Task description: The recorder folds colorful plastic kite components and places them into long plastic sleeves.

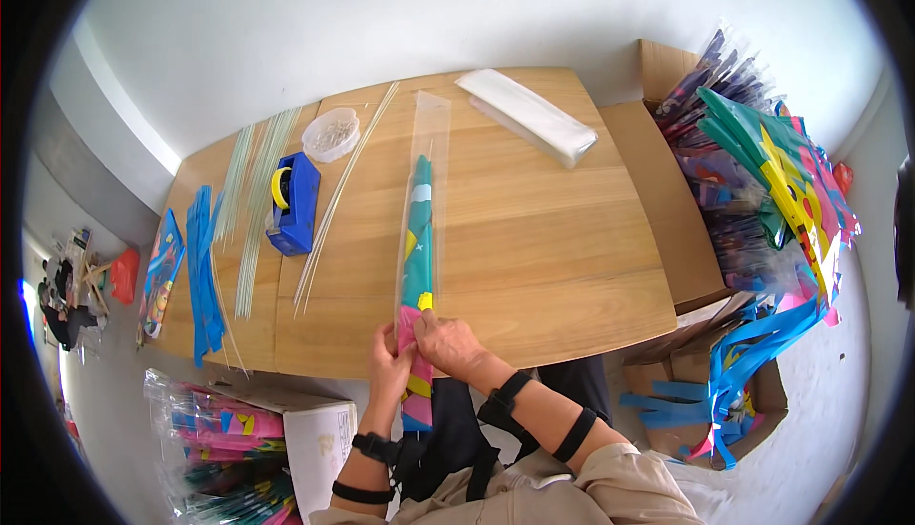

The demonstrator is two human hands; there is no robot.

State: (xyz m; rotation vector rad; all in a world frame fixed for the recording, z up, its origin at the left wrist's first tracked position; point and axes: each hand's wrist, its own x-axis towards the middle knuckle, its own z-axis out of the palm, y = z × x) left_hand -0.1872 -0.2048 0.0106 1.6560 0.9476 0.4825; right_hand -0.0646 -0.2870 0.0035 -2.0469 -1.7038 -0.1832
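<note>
A folded kite [417, 268] in green, pink, yellow and blue lies lengthwise at the table's near edge, its tail end hanging past the edge. Its far, narrow part lies inside a long clear plastic sleeve [434, 117], which reaches on toward the back of the table. My left hand [389, 361] is closed on the left side of the kite, near the sleeve's mouth. From the right, my right hand [452, 344] pinches the same part, knuckles up. The fingertips of both hands meet there, and some are hidden.
Left on the table are a blue tape dispenser [297, 203], a clear round bowl [331, 134], thin pale rods [257, 211] and blue strips [202, 277]. Clear sleeves [527, 115] lie stacked at the back. Cardboard boxes [667, 211] with packed kites stand right; another box [321, 454] is below left.
</note>
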